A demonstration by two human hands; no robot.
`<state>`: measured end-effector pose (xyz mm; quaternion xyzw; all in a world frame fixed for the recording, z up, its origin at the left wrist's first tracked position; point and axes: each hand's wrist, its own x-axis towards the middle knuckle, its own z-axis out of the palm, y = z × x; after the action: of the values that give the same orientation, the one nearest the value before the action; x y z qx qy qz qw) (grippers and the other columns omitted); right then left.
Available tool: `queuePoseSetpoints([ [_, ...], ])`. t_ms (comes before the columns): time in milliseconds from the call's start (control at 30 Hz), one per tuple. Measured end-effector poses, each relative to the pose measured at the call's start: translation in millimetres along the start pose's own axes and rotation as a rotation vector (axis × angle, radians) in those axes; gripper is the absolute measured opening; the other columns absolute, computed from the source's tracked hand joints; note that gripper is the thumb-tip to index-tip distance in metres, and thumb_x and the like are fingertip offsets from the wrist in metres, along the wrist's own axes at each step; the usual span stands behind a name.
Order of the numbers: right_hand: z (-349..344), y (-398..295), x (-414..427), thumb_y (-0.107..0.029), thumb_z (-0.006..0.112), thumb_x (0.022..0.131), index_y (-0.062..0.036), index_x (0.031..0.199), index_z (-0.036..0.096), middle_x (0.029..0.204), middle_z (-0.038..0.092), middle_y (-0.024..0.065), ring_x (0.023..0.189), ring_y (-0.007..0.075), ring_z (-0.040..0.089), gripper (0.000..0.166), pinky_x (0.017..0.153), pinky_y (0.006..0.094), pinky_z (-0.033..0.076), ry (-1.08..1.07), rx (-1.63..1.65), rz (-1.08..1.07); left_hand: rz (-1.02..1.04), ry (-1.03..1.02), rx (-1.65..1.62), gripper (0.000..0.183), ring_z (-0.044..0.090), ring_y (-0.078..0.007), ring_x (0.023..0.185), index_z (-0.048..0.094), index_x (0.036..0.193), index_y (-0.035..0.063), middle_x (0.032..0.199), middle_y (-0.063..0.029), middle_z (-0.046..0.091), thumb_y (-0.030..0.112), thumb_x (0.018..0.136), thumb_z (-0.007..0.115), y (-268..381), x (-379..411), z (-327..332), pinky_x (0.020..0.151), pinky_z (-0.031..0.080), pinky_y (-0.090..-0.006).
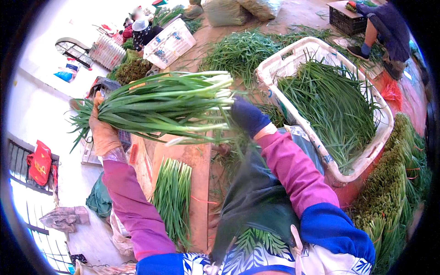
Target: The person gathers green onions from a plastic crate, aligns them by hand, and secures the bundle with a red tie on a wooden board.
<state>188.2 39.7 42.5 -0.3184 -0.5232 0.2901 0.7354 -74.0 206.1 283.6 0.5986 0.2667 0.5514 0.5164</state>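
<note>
My left hand [103,132], in an orange glove, is closed around the leafy end of a bunch of green garlic chives [165,103], raised in front of me with the pale stem ends pointing right. Beside those stem ends is my right hand [248,115] in a dark blue glove, blurred; its fingers are partly hidden, and I cannot tell whether it grips any stems. Below, a second bundle of chives [173,199] lies on a wooden board [199,220], with a thin red tie [204,200] at its right side.
A white plastic basket [316,151] of loose chives stands at right, near stacked bundles [385,185]. Loose chives [240,51] cover the floor ahead. One person [386,31] bends by a black crate [346,21] at upper right; another [141,34] is at upper left beside a white crate [170,44].
</note>
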Motion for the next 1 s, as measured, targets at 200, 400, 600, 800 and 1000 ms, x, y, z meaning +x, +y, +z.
queuePoseSetpoints([
  [200,16.2,-74.6,-46.5,-0.030,0.049,0.084,-0.0046,0.100,0.056,0.061,0.053,0.0033,0.044,0.0131,0.050,0.030,0.039,0.0252,0.040,0.238,0.579,0.372,0.063,0.044,0.115,0.036,0.055,-0.0125,0.075,0.050,0.117,0.0036,0.093,-0.0025,0.057,0.022,0.086,0.052,5.6,-21.0,-32.9,0.067,0.048,-0.0261],
  [400,1.7,-84.5,-49.9,-0.027,0.050,0.084,-0.0035,0.108,0.054,0.069,0.056,0.0064,0.049,0.0134,0.052,0.033,0.045,0.0250,0.046,0.331,0.606,0.379,0.100,0.228,0.165,0.034,0.053,-0.0099,0.071,0.053,0.112,0.0036,0.086,-0.0024,0.057,0.027,0.087,0.052,-11.1,-52.6,-19.3,0.062,0.047,-0.0250],
  [600,41.9,-47.1,-35.6,-0.016,0.053,0.081,-0.0046,0.099,0.057,0.066,0.054,0.0048,0.053,0.0143,0.050,0.022,0.046,0.0260,0.039,-0.153,-0.109,0.320,0.058,0.222,-0.074,0.031,0.054,-0.0121,0.064,0.051,0.112,0.0036,0.071,0.0004,0.056,0.017,0.084,0.053,-26.6,-69.2,2.9,0.064,0.048,-0.0263],
  [800,77.8,-22.8,-52.7,-0.018,0.049,0.083,-0.0032,0.097,0.054,0.068,0.051,0.0036,0.054,0.0184,0.049,0.021,0.048,0.0292,0.040,0.000,-0.230,-0.079,-0.067,0.068,-0.418,0.033,0.055,-0.0169,0.063,0.049,0.113,0.0044,0.066,-0.0037,0.057,0.008,0.080,0.050,-39.4,-83.1,22.6,0.066,0.049,-0.0339],
  [1000,59.6,-59.4,-64.0,-0.030,0.042,0.088,-0.0059,0.096,0.052,0.048,0.042,-0.0036,0.036,0.0081,0.037,0.027,0.038,0.0242,0.032,0.070,1.192,0.374,0.107,0.145,-0.021,0.043,0.055,-0.0139,0.074,0.042,0.123,0.0014,0.086,-0.0047,0.057,0.024,0.088,0.049,-66.5,-65.4,-17.6,0.074,0.048,-0.0290],
])
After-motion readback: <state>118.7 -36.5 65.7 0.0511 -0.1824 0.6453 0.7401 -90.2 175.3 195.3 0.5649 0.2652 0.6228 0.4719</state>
